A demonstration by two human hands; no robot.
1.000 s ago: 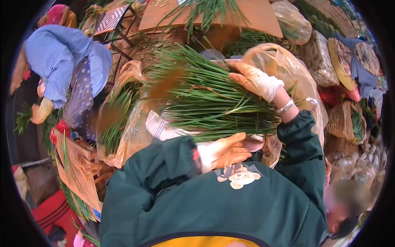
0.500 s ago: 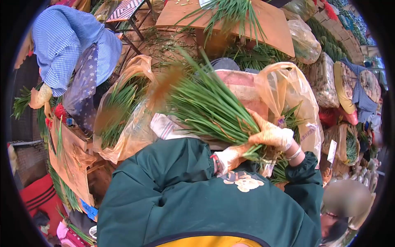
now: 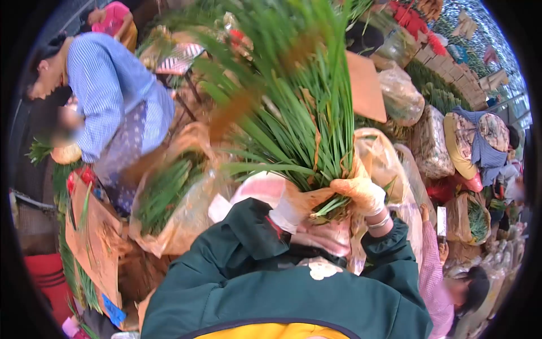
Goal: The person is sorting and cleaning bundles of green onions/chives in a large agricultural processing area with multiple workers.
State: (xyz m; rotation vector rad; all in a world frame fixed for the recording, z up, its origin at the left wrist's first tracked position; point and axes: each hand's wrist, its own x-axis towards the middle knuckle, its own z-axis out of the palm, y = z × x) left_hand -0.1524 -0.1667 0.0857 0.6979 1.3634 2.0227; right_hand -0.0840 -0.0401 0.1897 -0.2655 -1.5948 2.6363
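A thick bunch of long green leafy stalks (image 3: 310, 118), like garlic chives, stands up in front of my chest with its leaves fanning away. My left hand (image 3: 298, 204), in a stained pale glove, closes round its lower end from the left. From the other side my right hand (image 3: 363, 193), gloved too and with a bracelet at the wrist, wraps the same end. Cut stem ends (image 3: 333, 207) stick out between the two hands. Some brown, dry leaves hang among the green ones. Motion blurs the upper leaves.
Left of me is a clear plastic bag (image 3: 195, 217) of green stalks; another plastic bag (image 3: 379, 148) stands right. A wooden board (image 3: 93, 243) lies far left. One person in blue checks (image 3: 107, 85) bends at upper left; another in pink (image 3: 433, 271) sits at right.
The bunch has been raised and turned more upright, its leaves swinging from the upper left to straight ahead. Both hands stay closed on it. The camera view has tilted up a little.
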